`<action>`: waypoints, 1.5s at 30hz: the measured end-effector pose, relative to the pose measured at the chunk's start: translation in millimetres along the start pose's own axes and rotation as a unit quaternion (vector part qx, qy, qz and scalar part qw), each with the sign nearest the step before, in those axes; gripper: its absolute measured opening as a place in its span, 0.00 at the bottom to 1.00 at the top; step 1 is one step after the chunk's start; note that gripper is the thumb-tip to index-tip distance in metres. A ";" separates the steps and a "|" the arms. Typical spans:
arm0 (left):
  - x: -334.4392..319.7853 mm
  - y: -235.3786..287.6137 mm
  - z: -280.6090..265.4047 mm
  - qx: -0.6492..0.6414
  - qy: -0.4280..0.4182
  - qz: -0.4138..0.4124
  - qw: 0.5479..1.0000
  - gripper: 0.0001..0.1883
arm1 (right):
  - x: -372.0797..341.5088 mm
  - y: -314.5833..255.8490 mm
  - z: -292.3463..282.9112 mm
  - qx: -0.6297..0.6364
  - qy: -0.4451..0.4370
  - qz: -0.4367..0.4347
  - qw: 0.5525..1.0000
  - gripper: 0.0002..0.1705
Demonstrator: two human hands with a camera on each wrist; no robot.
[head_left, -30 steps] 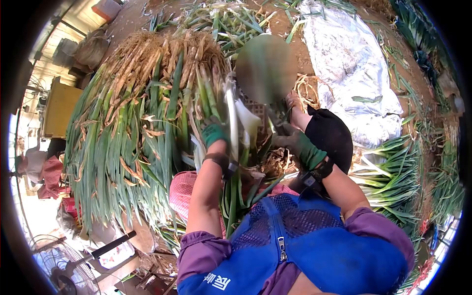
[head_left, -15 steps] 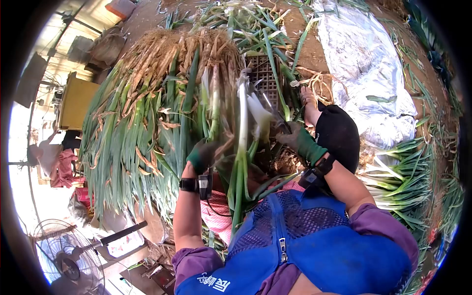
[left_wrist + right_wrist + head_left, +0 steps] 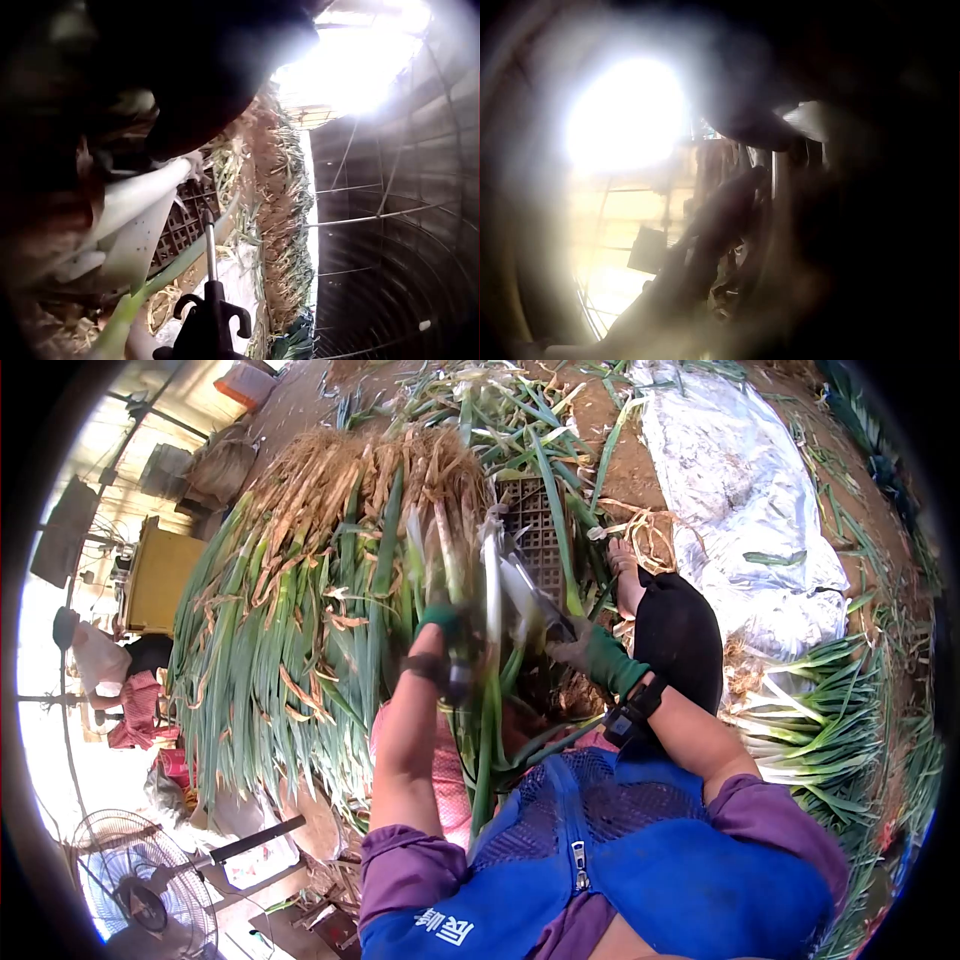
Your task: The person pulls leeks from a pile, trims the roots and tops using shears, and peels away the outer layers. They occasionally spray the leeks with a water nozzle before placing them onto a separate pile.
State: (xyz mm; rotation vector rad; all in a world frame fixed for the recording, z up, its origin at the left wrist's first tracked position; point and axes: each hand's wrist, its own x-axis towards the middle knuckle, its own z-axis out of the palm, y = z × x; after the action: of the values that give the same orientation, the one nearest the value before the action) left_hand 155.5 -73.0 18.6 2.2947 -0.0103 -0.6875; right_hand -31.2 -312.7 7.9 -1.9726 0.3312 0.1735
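In the head view, several long leeks (image 3: 491, 595) with white shafts and green leaves stand up from the lap. My left hand (image 3: 440, 624), in a green glove and motion-blurred, is just left of the white shafts; I cannot tell whether its fingers grip anything. Its outline is dark in the left wrist view, above the white shafts (image 3: 142, 193). To the right of the leeks, my gloved right hand (image 3: 604, 658) grips an air blow gun with a black body (image 3: 206, 319) and a slim metal nozzle (image 3: 211, 255). The right wrist view is mostly dark and glare-washed.
A large heap of untrimmed leeks (image 3: 270, 610) lies left, roots away. Beyond the lap is a brown plastic crate (image 3: 535, 532). White sheeting (image 3: 740, 490) and pale leeks (image 3: 800, 720) lie right. Further left stand a yellow box (image 3: 158, 575) and a fan (image 3: 140, 890).
My left hand drew back from the leeks toward the body, with a brown strip beside it, then moved forward again to the shafts. My right hand has stayed nearly in place.
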 end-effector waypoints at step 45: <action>-296.3 -50.9 -116.4 -0.111 0.132 0.041 0.984 0.22 | 108.2 -367.3 -89.3 -0.241 -0.071 -0.462 0.851 0.14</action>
State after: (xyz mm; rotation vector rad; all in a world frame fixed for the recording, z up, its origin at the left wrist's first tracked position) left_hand -52.2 99.7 194.7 2.1392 0.0928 -0.3201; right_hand 182.6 -269.3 334.9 -2.3708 -0.8484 -0.2491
